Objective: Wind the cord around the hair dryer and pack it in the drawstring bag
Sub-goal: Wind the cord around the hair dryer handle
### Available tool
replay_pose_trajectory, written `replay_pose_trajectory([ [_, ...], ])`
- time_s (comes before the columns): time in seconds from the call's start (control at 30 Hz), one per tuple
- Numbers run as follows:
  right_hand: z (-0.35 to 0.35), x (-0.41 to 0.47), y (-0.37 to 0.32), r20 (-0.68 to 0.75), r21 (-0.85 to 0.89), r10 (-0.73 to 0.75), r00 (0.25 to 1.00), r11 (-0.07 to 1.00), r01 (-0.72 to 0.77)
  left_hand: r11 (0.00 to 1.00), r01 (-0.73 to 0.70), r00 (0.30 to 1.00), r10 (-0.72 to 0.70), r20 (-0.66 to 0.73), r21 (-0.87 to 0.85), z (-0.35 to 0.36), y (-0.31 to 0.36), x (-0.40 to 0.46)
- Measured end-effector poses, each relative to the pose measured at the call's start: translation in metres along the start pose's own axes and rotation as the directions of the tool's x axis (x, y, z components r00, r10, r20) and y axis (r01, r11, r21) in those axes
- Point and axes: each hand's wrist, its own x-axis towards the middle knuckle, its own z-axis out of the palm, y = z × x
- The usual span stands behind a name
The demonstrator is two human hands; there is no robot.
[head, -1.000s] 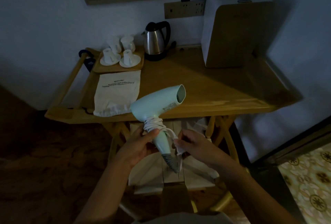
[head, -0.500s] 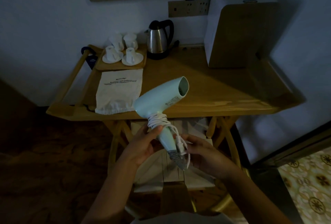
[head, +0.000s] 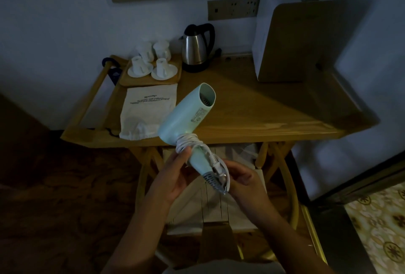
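I hold a pale mint hair dryer in front of the table, nozzle pointing up and away. Its white cord is wound in several loops around the top of the handle, and the loose end with the plug runs down along the handle. My left hand grips the handle, thumb pressing on the loops. My right hand holds the cord end at the handle's base. The cream drawstring bag lies flat on the table's left part, its gathered mouth toward me.
The wooden table carries a tray with white cups, a steel kettle and a tall white-and-wood box at the back right. Below my hands stands a wooden rack.
The dryer has tilted so its nozzle points more upright. My right hand has brought the cord end and plug down against the base of the handle.
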Motion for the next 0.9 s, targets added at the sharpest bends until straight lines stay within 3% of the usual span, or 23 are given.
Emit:
replay_pose_trajectory([
  [0.13, -0.011, 0.007, -0.006, 0.114, -0.185, -0.048, 0.992, 0.980, 0.069, 0.997, 0.073, 0.997, -0.075, -0.029, -0.035, -0.009, 0.000, -0.002],
  [0.23, -0.019, 0.014, -0.009, 0.147, -0.455, -0.114, 0.983, 0.874, 0.170, 0.991, 0.123, 0.992, -0.123, -0.004, -0.057, -0.007, -0.008, -0.002],
  [0.33, -0.024, 0.017, -0.012, 0.236, -0.602, -0.125, 0.964, 0.760, 0.247, 0.994, 0.112, 0.994, -0.112, -0.001, -0.014, -0.001, -0.007, -0.003],
  [0.37, -0.026, 0.017, -0.012, 0.275, -0.680, -0.165, 0.947, 0.664, 0.312, 0.994, 0.110, 0.994, -0.110, -0.003, 0.002, -0.002, -0.008, -0.002],
  [0.47, -0.041, 0.027, -0.010, 0.413, -0.860, -0.402, 0.817, 0.122, 0.495, 0.989, 0.151, 0.988, -0.151, 0.017, -0.010, -0.001, -0.010, -0.004],
  [0.5, -0.045, 0.030, -0.007, 0.447, -0.863, -0.452, 0.772, 0.008, 0.505, 0.985, 0.169, 0.985, -0.168, 0.030, -0.026, 0.000, -0.014, -0.003],
  [0.53, -0.047, 0.033, -0.005, 0.454, -0.865, -0.484, 0.748, -0.037, 0.501, 0.982, 0.184, 0.982, -0.182, 0.044, -0.035, 0.004, -0.016, -0.003],
  [0.6, -0.048, 0.036, 0.003, 0.415, -0.880, -0.483, 0.771, 0.005, 0.476, 0.984, 0.175, 0.984, -0.175, 0.033, 0.017, 0.008, -0.020, 0.001],
  [0.67, -0.048, 0.034, 0.015, 0.366, -0.898, -0.371, 0.854, 0.099, 0.428, 0.987, 0.131, 0.991, -0.132, 0.005, 0.097, 0.009, -0.019, 0.005],
  [0.73, -0.046, 0.030, 0.016, 0.301, -0.882, -0.171, 0.938, 0.325, 0.342, 0.982, 0.110, 0.994, -0.110, -0.010, 0.155, 0.006, -0.017, 0.006],
  [0.8, -0.044, 0.025, 0.010, 0.170, -0.802, -0.030, 0.985, 0.577, 0.156, 0.970, 0.105, 0.994, -0.100, -0.036, 0.220, 0.002, -0.016, 0.005],
  [0.87, -0.042, 0.021, -0.001, 0.061, -0.638, -0.023, 0.998, 0.768, 0.057, 0.946, 0.107, 0.994, -0.094, -0.057, 0.305, 0.000, -0.018, 0.005],
  [0.9, -0.038, 0.019, -0.008, 0.078, -0.576, -0.032, 0.996, 0.815, 0.072, 0.935, 0.103, 0.994, -0.087, -0.061, 0.340, 0.000, -0.020, 0.006],
])
